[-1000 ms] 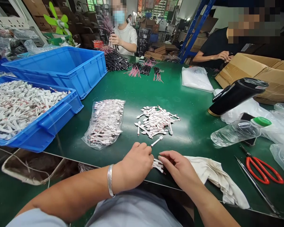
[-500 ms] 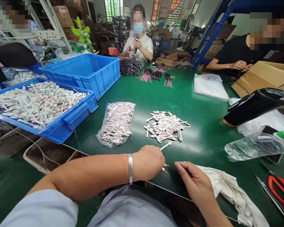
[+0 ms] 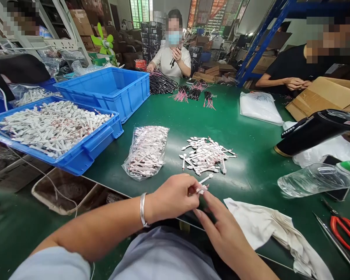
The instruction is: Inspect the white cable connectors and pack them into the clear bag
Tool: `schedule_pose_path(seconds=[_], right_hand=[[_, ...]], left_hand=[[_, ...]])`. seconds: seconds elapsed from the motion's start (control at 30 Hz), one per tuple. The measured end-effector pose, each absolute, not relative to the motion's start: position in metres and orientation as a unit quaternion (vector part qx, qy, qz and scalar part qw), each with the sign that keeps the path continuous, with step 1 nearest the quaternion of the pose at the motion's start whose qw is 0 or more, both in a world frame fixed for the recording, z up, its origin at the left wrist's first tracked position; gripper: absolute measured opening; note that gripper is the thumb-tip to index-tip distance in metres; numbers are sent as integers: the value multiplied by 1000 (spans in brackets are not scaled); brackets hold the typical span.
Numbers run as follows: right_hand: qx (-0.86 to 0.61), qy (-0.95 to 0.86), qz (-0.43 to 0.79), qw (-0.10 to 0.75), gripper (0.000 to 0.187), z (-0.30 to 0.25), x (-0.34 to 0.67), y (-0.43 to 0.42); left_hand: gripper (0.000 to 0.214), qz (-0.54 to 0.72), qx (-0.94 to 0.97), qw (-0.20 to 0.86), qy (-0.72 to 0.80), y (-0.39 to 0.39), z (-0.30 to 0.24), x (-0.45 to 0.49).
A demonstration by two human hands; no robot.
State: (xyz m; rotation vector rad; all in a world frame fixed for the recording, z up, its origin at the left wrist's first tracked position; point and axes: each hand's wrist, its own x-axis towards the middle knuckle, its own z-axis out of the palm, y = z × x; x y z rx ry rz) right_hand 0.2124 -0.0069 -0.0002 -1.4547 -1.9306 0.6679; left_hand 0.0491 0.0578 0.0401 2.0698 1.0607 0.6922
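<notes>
My left hand (image 3: pixel 175 196), with a silver bracelet at its wrist, is closed on small white connector cables (image 3: pixel 202 189) above the table's near edge. My right hand (image 3: pixel 217 217) is up against it, thumb and fingers apart, a fingertip touching the ends of these pieces. How many the left fingers hold is hidden. Just past the hands, a white cable (image 3: pixel 206 179) points toward a loose pile of similar cables (image 3: pixel 208 153). Left of the pile, a clear plastic bag (image 3: pixel 147 151) filled with the same pieces lies flat.
A blue crate (image 3: pixel 84 155) heaped with white cables stands left, another blue crate (image 3: pixel 131 99) behind it. To the right are a white cloth (image 3: pixel 251 221), red-handled scissors (image 3: pixel 342 229), tweezers (image 3: pixel 335 241), a water bottle (image 3: pixel 312 181) and a black tumbler (image 3: pixel 315 132). Co-workers sit across the table.
My right hand has moved left to meet my left hand. The left hand has turned, bringing the white cable ends up into view between the fingers.
</notes>
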Motion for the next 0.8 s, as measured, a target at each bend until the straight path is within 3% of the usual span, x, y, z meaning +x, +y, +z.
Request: schedule_pose_path(seconds=[0.13,0.3,0.4,0.53,0.8], right_hand=[[-484,-780,217,333,44,7,179,14],[-427,-840,164,291,35,20,140,39],[-425,-875,85,214,28,27,122,56],[-447,-887,-38,109,22,37,101,82],[-394,-915,-64,50,22,36,55,114]], left_hand=[[13,429,604,501,448,38,26,37],[18,502,506,520,471,30,11,1],[21,485,544,445,520,25,10,-26],[24,480,583,258,603,18,4,-54],[18,448,690,20,569,25,-11,-79]])
